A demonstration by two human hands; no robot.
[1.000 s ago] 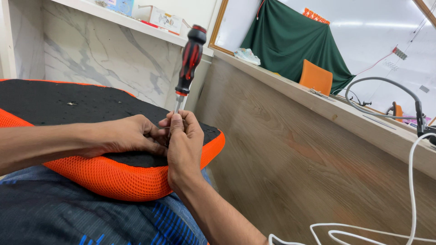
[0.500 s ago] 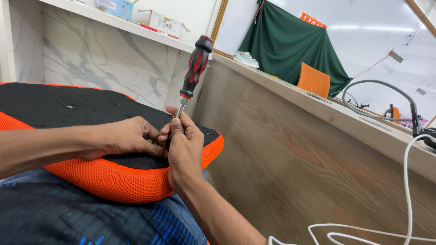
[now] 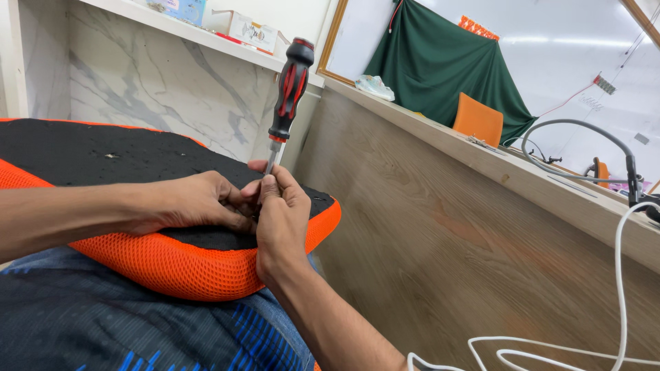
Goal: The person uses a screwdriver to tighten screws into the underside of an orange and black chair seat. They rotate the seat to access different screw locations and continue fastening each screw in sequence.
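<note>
So, the screwdriver (image 3: 289, 93) with the red-and-black handle is standing nearly upright, tilted a bit to the right at the top, its metal shaft running down into my fingers. My right hand (image 3: 278, 216) has its grip pinched around the shaft low down, thumb and fingertips closed on it just under the handle's orange collar. My left hand (image 3: 196, 203) comes in from the left and its fingers are curled right against the right hand at the tip; I can't tell if that grip is actually closed on anything, since the tip and whatever's under it are hidden behind the fingers.

All of this is happening on top of an orange mesh cushion (image 3: 165, 264) with a black top panel (image 3: 96, 154), close to its right-hand corner. The cushion sits across my lap, over dark blue patterned fabric (image 3: 137, 323).

Beside that on the right there's a wooden panel (image 3: 447, 240) sloping away, with a white cable (image 3: 550, 354) looping along the bottom and up the far right edge. Behind the cushion is a marble-look wall (image 3: 151, 89) with a shelf (image 3: 206, 41) holding a few small boxes (image 3: 247, 29). Further back a dark green cloth (image 3: 440, 65) hangs down, an orange chair back (image 3: 479, 120) in front of it, and a grey hose (image 3: 577, 137) arches over the ledge.
</note>
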